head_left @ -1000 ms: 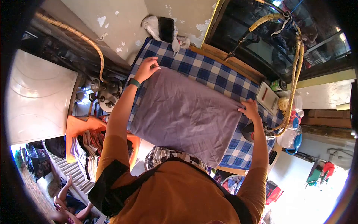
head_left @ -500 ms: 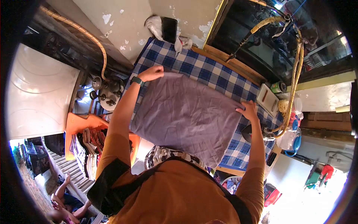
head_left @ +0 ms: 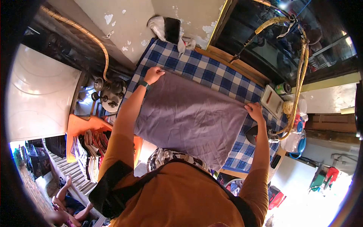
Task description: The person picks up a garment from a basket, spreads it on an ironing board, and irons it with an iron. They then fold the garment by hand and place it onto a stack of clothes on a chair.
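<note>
"So, looking through the head view, able to read anything?"

"Hardly. Can make out green on the label of a can point(head_left: 283, 88) beside the white tray point(head_left: 273, 100), but too small for letters. Can't read the red-and-black item point(head_left: 275, 197) at lower right either."

"And the hands?"

"Pinching two corners: left hand point(head_left: 154, 75) on the far left corner of the grey-purple cloth point(head_left: 193, 117), right hand point(head_left: 255, 111) on the far right one, with fingertips partly tucked out of sight."

"Lying where, exactly?"

"Spread over the blue-checked cover point(head_left: 227, 77) on the table point(head_left: 234, 173), lightly creased, with the near side reaching the body and partly hidden there by the torso."

"Anything else hard to make out?"

"Can see only part of a dark object point(head_left: 251, 134) beside the right forearm, too covered to name. Likewise an orange chair point(head_left: 81, 122) with folded clothes point(head_left: 92, 153), partly behind the left arm. Cut off at lower left: another person point(head_left: 73, 204)."
</note>
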{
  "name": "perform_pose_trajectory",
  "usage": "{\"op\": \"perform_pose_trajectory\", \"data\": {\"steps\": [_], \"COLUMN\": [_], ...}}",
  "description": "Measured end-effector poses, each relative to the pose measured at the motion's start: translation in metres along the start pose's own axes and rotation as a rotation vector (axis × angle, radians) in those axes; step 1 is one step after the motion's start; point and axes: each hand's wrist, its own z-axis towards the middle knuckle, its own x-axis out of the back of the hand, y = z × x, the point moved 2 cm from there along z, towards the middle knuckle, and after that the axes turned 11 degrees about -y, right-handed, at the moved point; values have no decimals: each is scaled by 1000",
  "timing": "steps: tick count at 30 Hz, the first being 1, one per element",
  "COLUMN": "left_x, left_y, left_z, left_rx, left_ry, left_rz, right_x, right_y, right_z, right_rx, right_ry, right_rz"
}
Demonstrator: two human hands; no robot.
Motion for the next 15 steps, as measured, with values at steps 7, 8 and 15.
{"op": "perform_pose_trajectory", "data": {"steps": [7,8,15], "left_x": [-22,-29,-31], "left_y": [22,13,-1], "left_z": [8,13,37], "left_rx": [-103,-118,-135], "left_ry": [413,401,197], "left_rz": [234,232,188], "right_x": [-1,-3,16], "right_y": [8,13,1], "right_z": [2,2,9], "right_rx": [-59,-20,-61], "right_ry": [-12,52,103], "right_rz": [-49,-47,-215]}}
